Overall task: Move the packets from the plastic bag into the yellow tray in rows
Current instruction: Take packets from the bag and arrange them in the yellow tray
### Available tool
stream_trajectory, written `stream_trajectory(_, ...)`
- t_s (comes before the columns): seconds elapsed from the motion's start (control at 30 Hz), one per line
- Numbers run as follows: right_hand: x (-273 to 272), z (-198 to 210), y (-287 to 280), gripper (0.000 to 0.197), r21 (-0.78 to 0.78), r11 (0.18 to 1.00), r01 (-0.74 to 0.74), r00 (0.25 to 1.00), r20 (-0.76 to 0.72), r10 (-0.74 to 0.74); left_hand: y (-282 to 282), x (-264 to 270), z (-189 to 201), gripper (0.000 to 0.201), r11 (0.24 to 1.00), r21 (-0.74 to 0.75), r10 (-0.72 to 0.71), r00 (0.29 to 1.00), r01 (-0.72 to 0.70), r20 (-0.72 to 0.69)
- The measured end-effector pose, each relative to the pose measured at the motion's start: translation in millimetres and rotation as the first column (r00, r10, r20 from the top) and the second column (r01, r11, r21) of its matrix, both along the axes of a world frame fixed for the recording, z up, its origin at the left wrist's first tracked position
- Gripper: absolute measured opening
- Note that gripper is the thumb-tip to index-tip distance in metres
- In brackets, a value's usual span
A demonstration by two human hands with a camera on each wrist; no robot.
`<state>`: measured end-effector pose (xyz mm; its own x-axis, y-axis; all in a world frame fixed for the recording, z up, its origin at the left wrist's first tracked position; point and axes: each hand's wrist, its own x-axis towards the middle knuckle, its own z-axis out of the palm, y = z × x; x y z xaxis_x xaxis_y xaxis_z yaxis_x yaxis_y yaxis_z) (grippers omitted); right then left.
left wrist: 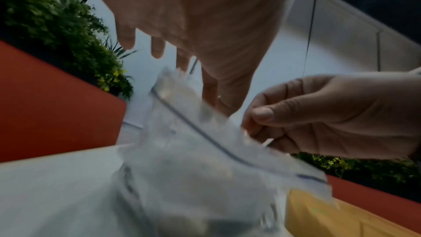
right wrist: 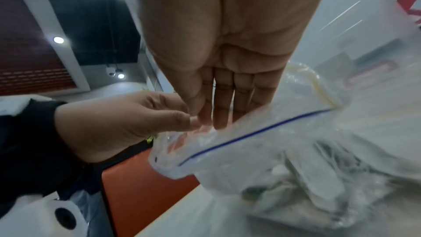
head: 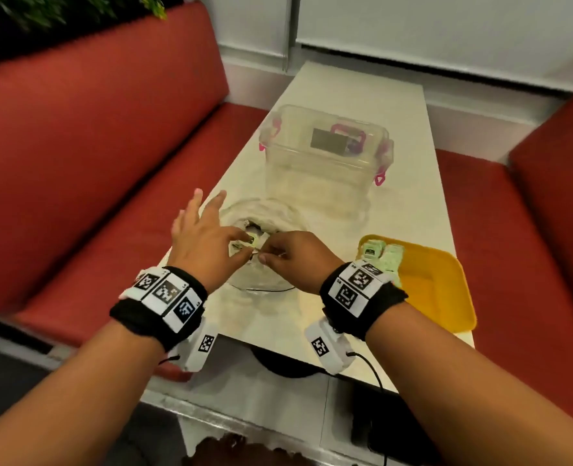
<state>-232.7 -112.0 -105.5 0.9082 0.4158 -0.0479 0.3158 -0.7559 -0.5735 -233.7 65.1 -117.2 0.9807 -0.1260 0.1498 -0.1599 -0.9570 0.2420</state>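
Head view: both hands meet over the mouth of a clear plastic bag [head: 261,213] lying at the middle of the table [head: 396,210], toward its near edge. The left hand [head: 201,237] pinches the bag's rim between thumb and forefinger, its other fingers spread wide and straight above the left edge of the table. The right hand [head: 295,257] pinches the opposite side of the rim with curled fingers. Between the two hands a small green packet [head: 252,237] shows inside the bag's mouth.

The yellow tray [head: 446,287] sits at the near right corner of the table, just beside the bag, with pale green packets [head: 384,252] lined up at its far left end, partly hidden by the right wrist. A clear box [head: 325,156] with pink clasps stands farther back on the table, behind the bag.

From the left wrist, the bag's zip strip [left wrist: 205,134] runs slantwise between the hands, the right hand's thumb and fingers closed on its edge. From the right wrist, more packets [right wrist: 307,183] lie blurred in the bottom of the bag; their number cannot be told. Red benches [head: 93,163] flank the table on both sides.
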Motion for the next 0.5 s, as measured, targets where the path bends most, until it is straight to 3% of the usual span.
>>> stream_trajectory(0.1,2,-10,10,0.021,-0.093,0.995,-0.034,0.999,-0.035,0.031,0,-2,-21,0.043,0.994,-0.067,0.076,0.989,-0.084,-0.124)
stream_trajectory(0.23,6,-20,11,0.019,-0.131,0.991,-0.003,0.994,-0.109,-0.012,0,1,-31,0.062,0.964,-0.242,0.054,0.976,-0.106,-0.212)
stream_trajectory(0.37,13,-29,13,0.023,-0.237,0.97,0.046,0.984,-0.156,-0.085,6,5,-32,0.062,0.952,-0.286,0.04,0.972,-0.108,-0.232)
stream_trajectory(0.5,27,-27,21,0.038,-0.147,0.97,0.193,0.974,-0.09,-0.207,7,6,-31,0.067,0.954,-0.295,-0.009,0.98,-0.051,-0.199)
